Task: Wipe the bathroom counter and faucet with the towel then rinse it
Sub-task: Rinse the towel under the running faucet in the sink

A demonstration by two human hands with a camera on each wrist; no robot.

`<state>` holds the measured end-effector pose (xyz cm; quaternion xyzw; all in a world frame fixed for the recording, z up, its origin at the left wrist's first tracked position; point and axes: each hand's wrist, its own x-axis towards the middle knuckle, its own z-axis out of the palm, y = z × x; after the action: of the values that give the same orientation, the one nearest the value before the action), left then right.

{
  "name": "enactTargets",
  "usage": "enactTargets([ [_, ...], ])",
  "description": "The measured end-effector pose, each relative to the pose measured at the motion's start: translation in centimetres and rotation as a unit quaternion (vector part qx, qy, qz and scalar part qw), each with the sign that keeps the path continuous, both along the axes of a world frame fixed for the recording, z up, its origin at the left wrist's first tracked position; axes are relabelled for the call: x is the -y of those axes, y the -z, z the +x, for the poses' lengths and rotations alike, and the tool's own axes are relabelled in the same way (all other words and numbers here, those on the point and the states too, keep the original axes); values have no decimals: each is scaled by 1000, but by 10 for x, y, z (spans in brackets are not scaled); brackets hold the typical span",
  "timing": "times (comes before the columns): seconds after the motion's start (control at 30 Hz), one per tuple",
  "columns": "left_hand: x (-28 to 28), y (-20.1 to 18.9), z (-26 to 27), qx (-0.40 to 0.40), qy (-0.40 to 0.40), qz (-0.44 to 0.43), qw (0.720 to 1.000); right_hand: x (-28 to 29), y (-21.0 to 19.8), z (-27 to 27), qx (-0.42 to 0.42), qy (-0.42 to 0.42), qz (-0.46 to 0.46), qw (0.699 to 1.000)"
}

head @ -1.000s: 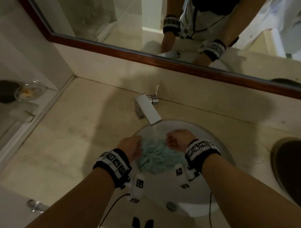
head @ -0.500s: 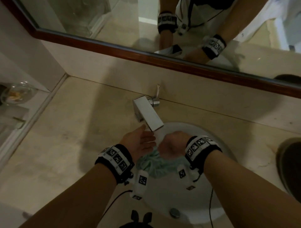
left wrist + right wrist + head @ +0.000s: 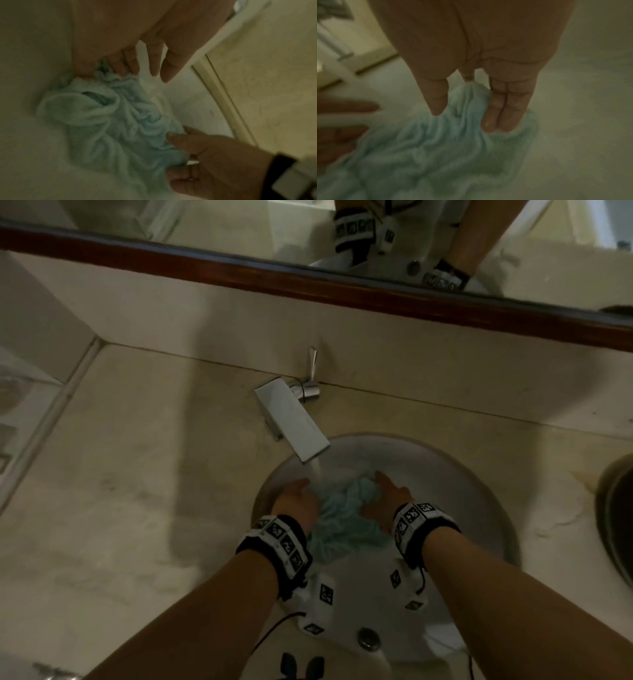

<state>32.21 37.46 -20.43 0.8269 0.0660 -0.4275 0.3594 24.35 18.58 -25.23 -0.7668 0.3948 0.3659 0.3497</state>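
Two hands are down in the white sink basin (image 3: 455, 484) set into the beige surface (image 3: 137, 474). Over them juts the square chrome faucet (image 3: 294, 422), its running water (image 3: 315, 470) falling onto the bunched light-blue towel (image 3: 337, 518) lying in the basin between them. On one side the right hand (image 3: 387, 501) keeps its grip pinched on a fold of towel between thumb and fingers, while the left hand (image 3: 298, 501) has its grip released, fingers straight against the towel's other edge.

The towel (image 3: 337, 517) is showing pale aqua in the sink (image 3: 445, 508), which is looking plain white. The counter (image 3: 137, 491) is showing beige with faint grey mottling, the faucet (image 3: 294, 422) is gleaming silver, the far mirror frame (image 3: 239, 275) is glowing dark reddish-brown, and the wristbands (image 3: 277, 546) are showing black with black-and-white square markers.
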Motion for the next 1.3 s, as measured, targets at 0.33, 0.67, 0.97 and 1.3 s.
enactTargets([
  [0.33, 3, 9, -1, -7, 150, 134, 980, 18, -9, -21, 54, 2, 13, 998],
  [0.67, -3, -43, 0, 110, -199, -110, 968, 38, -42, -20, 175, 52, -34, 983],
  [0.97, -13, -47, -5, 23, -310, -199, 929, 12, -47, 13, 151, -168, -110, 968],
  [1.3, -15, -60, 6, -81, -358, -291, 883, -43, -61, 48, 217, -224, -4, 950],
])
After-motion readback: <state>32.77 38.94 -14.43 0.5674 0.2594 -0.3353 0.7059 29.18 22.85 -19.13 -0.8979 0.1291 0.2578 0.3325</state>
